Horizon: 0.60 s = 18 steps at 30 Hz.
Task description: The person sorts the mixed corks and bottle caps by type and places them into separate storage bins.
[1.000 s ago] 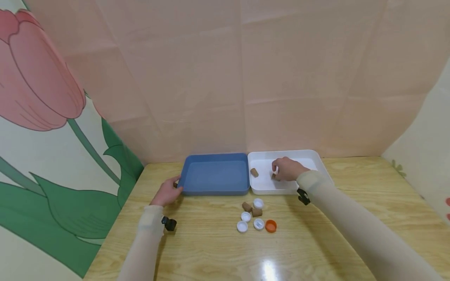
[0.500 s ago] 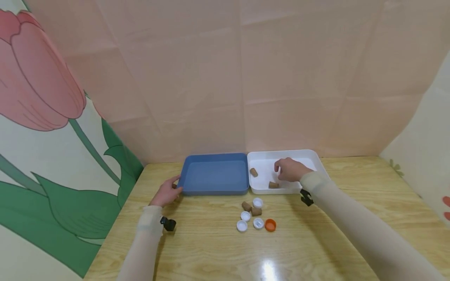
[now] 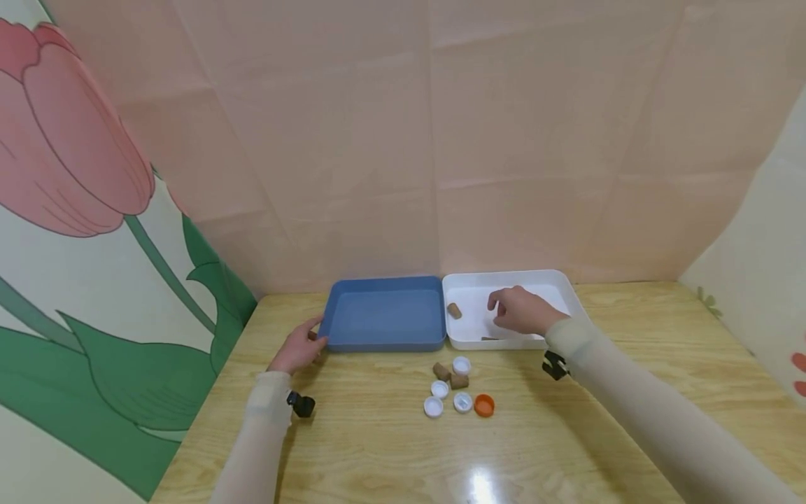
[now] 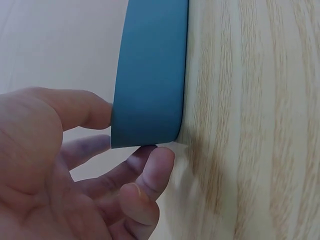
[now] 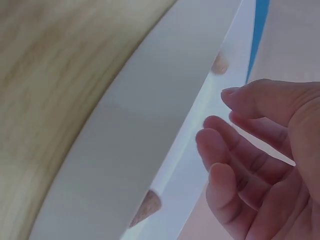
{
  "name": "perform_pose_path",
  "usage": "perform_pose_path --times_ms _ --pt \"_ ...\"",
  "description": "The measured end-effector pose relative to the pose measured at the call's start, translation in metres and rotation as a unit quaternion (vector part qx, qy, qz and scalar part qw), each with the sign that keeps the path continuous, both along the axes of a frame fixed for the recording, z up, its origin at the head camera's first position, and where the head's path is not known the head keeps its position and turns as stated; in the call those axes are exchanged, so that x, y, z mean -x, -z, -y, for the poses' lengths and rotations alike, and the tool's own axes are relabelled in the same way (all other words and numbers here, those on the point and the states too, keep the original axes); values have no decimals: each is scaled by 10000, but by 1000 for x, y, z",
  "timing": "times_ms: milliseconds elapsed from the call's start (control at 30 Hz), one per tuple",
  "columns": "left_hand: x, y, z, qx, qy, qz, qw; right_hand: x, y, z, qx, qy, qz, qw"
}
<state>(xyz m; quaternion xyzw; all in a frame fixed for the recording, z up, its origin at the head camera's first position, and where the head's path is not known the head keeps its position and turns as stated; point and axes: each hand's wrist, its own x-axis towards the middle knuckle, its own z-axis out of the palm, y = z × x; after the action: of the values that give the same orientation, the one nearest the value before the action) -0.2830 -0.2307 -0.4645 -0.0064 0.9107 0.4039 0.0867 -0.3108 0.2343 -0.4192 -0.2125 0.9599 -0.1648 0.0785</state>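
Brown corks [image 3: 455, 311] lie in the white tray [image 3: 467, 330], over which my right hand [image 3: 522, 311] hovers, thumb and fingers loosely parted, while my left hand [image 3: 297, 348] grips the near left corner of the blue tray [image 3: 385, 315] alongside.

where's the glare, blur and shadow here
Head: glare spot on the table near the bottom, soft shadow beside the right sleeve; right wrist: wood grain and brown corks look blurred; left wrist: faint shadow on the table by the fingers.
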Motion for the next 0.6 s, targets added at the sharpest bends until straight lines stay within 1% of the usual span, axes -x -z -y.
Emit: perform_pose_path --times_ms 167,267,400,467,533,600 --pt "1 3 -1 -5 -85 -51 10000 -19 -2 8 310 -169 -142 9993" --pt "0 4 -1 -35 -86 -85 9999 -31 -4 15 378 -167 -185 9990" --pt "0 3 0 -52 -52 -111 9999 -49 -5 24 514 -372 -368 9973" --pt "1 4 0 -28 -55 -122 9999 -56 -5 29 631 -537 -415 9957" --pt "1 5 1 -31 -60 -130 9999 -62 -4 33 736 -651 -331 9946" --pt "2 7 1 -34 -45 -155 9999 -66 -2 37 750 -669 -221 9947"
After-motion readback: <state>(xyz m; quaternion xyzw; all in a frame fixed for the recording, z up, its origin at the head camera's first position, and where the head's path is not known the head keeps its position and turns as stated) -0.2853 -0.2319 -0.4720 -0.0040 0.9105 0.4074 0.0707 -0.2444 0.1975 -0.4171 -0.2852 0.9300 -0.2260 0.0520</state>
